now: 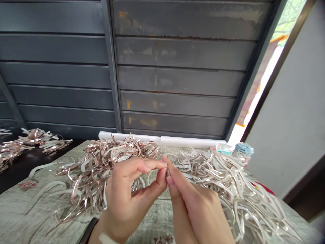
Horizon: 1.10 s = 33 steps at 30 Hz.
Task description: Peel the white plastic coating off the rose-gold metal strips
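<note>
Both hands meet at the middle of the view, above the table. My left hand (132,193) has its thumb and forefinger brought together in a pinch. Opposite it, my right hand (195,203) pinches a small, narrow metallic piece (167,172) between thumb and forefinger. The left fingertips touch this piece at its upper end. Left of the hands lies a tangled heap of rose-gold and white strips (101,159). To the right spreads a heap of pale silvery strips (218,169). Small brownish bits (164,239) show at the bottom edge between the wrists.
A white roll (188,141) lies along the back edge of the wood-patterned table (15,206). A jar with a blue lid (243,149) and a tissue pack (223,148) stand at the back right. More strips (38,137) rest on a dark surface at far left.
</note>
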{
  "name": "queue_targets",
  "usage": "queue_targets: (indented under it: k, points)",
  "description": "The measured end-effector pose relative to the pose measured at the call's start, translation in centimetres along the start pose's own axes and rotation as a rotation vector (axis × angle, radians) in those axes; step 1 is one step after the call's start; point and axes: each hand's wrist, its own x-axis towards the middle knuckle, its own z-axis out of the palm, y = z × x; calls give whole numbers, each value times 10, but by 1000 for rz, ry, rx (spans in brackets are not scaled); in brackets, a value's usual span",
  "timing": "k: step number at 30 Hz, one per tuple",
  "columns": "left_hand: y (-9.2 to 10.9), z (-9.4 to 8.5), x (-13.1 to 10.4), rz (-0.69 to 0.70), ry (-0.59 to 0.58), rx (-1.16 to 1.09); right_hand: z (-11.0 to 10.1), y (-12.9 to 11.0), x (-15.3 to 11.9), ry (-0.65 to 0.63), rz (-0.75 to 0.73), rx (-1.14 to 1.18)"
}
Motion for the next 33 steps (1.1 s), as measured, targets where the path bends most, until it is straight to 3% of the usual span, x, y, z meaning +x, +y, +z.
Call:
queue_targets:
  k: [5,11,16,20,24,29,33]
  points:
    - [2,1,4,-66,22,-54,-1,-2,2,11,20,54]
    - [7,-7,-2,-49,14,170,-3,-2,4,-47,80,96]
    - [9,-9,-3,-45,-79,98,0,6,2,-28,-78,63]
    - [5,-4,1,-79,-39,26,5,9,4,7,-123,78]
    - [1,5,4,-98,-12,-56,1,7,7,-30,-52,129]
    - [7,7,12,-299,22,-125,-8,7,9,-132,43,277]
    - [9,6,14,-328,41,-156,-10,7,10,-121,94,333]
